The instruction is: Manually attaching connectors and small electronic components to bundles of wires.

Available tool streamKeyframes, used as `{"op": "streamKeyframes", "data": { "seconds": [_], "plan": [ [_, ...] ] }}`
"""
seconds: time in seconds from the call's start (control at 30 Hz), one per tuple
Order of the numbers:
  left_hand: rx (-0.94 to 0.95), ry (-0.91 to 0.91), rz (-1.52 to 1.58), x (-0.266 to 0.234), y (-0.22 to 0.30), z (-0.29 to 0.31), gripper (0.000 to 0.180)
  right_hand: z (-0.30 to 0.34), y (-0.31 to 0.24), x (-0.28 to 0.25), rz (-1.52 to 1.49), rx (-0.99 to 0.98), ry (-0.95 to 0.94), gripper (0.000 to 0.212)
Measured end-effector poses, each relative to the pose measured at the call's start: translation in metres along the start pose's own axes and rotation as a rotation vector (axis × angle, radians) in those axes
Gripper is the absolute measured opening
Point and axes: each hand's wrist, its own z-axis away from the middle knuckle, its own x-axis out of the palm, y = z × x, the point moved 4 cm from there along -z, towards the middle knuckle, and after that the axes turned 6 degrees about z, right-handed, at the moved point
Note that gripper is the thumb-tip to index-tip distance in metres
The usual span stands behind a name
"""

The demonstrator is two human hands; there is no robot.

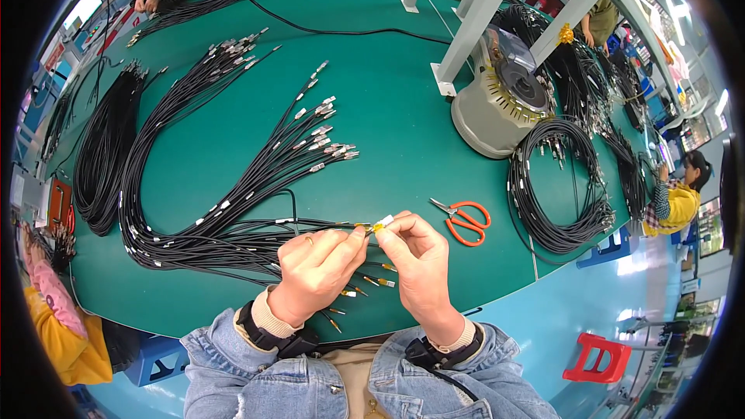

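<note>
We located the cable end (377,227), wrapped in yellow and carrying a white tag (386,221), just below and right of the frame's centre, raised in front of us. Our left hand (322,260) pinched the cable end between thumb and curled fingers; our right hand (417,252) gripped the tag between thumb and forefinger, its fingertips near those of the left.

For good work here, we judged that the left pinch should stay firm and close to the tip, the right should turn or press in small movements, and the tag should sit square to the cable without creasing.

Loose tips (386,282) fanned out below our hands and could have snagged a finger. The cable bundle (159,247) curved across the left of the frame on the green counter (388,147). Orange-handled scissors (469,225) lay to the right of our right hand, handles rightward, leaving nothing between the two.

Farther out, a coil of cables (524,194) rested at right, beside a grey machine (489,120). Metal posts (481,27) and a black cord (334,32) limited reach toward the upper part of the frame.
</note>
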Motion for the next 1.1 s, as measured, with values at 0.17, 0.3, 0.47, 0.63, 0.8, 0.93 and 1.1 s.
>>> {"op": "streamKeyframes", "data": {
  "seconds": [0.17,0.3,0.47,0.63,0.8,0.93,1.1],
  "plan": [
    [0.018,-0.019,-0.010,0.0005,0.0009,-0.0006,0.022,-0.0013,0.0002,-0.0025,0.016,0.012,0.014,0.003],
    [0.025,-0.023,-0.008,0.0019,0.0003,0.0009,0.022,-0.0014,0.0005,-0.0037,0.020,0.018,0.006,0.003],
    [0.031,-0.026,-0.008,0.0021,0.0003,0.0020,0.023,-0.0015,0.0004,-0.0039,0.037,0.018,0.006,0.004],
    [0.040,-0.034,-0.011,0.0024,0.0008,0.0022,0.024,-0.0013,-0.0006,-0.0039,0.035,0.033,0.014,0.004],
    [0.050,-0.033,-0.006,0.0030,0.0008,0.0020,0.024,-0.0014,-0.0001,-0.0057,0.058,0.038,0.009,0.004],
    [0.053,-0.038,-0.009,0.0028,0.0008,0.0024,0.024,-0.0007,-0.0024,-0.0048,0.070,0.046,-0.009,0.003],
    [0.059,-0.043,-0.014,0.0021,0.0009,0.0021,0.024,-0.0017,-0.0032,-0.0071,0.087,0.056,-0.026,0.003]
  ]
}}
